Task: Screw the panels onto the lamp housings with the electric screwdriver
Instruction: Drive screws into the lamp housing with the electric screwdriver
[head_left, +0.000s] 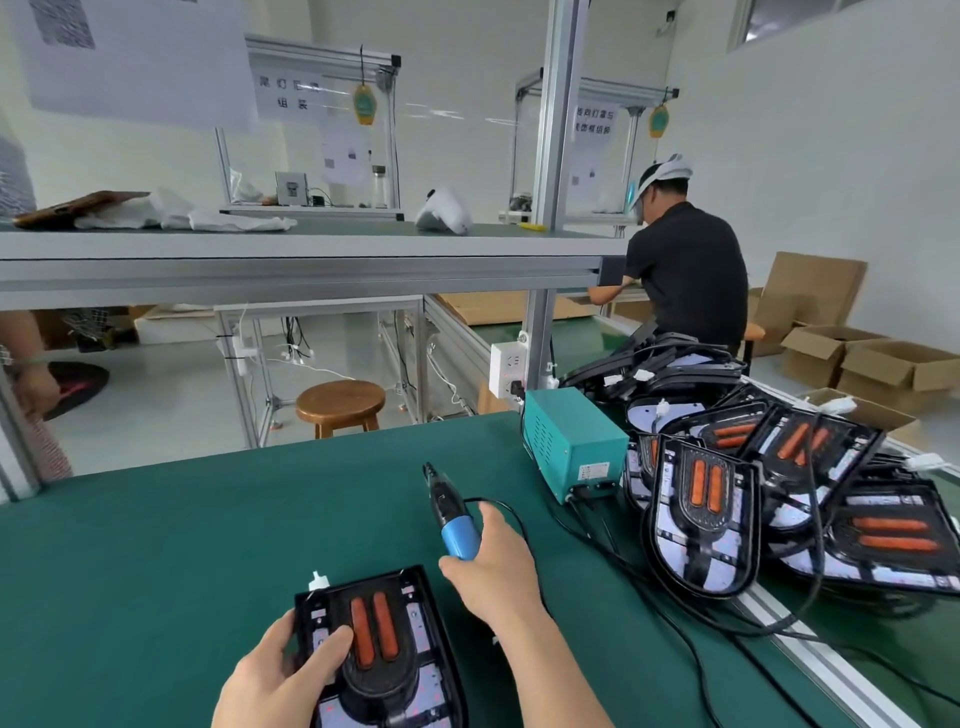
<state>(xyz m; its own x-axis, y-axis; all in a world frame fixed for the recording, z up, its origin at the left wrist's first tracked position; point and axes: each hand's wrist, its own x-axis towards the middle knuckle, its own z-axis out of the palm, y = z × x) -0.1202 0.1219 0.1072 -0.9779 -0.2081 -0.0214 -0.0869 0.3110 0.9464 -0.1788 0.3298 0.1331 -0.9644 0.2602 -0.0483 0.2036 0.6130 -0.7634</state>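
Two-handed: pinning black, orange-striped plastic lamp housing (379, 649) flat on green bench (156, 545) with gripping left hand (275, 680), likely against twisting; clutching blue-handled electric screwdriver (451, 519) in right hand (493, 566), just beside.

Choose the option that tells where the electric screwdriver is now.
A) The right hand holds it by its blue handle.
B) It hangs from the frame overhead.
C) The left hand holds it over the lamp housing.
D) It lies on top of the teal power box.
A: the right hand curls round the blue handle of the electric screwdriver, while the left hand holds the lamp housing on the green mat.
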